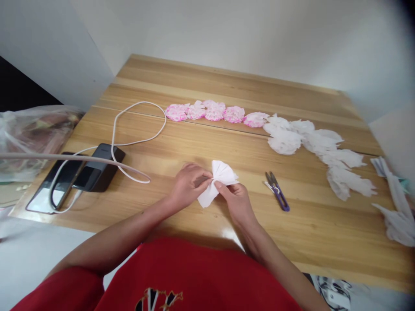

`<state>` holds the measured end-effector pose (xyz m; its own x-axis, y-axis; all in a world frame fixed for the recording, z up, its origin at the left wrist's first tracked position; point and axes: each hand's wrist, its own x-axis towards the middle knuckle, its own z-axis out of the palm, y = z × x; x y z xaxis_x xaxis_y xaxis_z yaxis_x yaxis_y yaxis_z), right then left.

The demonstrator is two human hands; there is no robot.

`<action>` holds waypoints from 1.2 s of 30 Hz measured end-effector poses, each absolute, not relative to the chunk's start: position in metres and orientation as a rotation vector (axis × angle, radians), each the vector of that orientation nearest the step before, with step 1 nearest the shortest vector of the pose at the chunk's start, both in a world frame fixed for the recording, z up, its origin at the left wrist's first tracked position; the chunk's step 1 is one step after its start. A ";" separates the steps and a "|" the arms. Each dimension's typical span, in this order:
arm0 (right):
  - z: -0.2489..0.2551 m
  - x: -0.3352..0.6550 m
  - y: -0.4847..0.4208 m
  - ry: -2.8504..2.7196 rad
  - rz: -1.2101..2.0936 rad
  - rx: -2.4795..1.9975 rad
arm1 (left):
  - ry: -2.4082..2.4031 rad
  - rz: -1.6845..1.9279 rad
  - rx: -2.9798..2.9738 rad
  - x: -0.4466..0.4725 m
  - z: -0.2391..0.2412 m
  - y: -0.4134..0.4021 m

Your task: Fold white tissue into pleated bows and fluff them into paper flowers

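Observation:
Between my two hands is a white pleated tissue paper piece [223, 171], pinched at its middle and fanned out at both ends. My left hand [190, 183] pinches its gathered centre between thumb and fingertips. With thumb and fingers, my right hand [236, 199] grips the paper just right of that centre. Purple-handled thread snips [281, 199] lie on the table to the right of my right hand, blades pointing away from me. Farther back, several pink-edged tissue flowers [214, 111] sit in a row, followed by several white tissue flowers [319, 140].
On the left of the wooden table [201, 77] are a black power bank [105, 181], a phone [48, 194] and a looped white cable [114, 125]. A plastic bag [35, 138] is beyond the left edge. White tissue strips [397, 201] lie at the right edge.

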<state>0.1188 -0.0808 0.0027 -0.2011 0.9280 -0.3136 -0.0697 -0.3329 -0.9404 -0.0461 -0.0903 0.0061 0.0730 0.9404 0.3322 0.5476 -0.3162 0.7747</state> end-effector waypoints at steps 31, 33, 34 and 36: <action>0.001 0.123 -0.082 -1.240 1.453 -1.288 | 1.491 1.142 1.765 -0.046 0.012 -0.089; 0.003 0.123 -0.081 -1.261 1.482 -1.263 | 1.507 1.158 1.740 -0.046 0.013 -0.089; 0.004 0.123 -0.081 -1.268 1.499 -1.251 | 1.511 1.165 1.733 -0.045 0.014 -0.089; 0.005 0.122 -0.081 -1.271 1.518 -1.248 | 1.516 1.181 1.730 -0.045 0.015 -0.089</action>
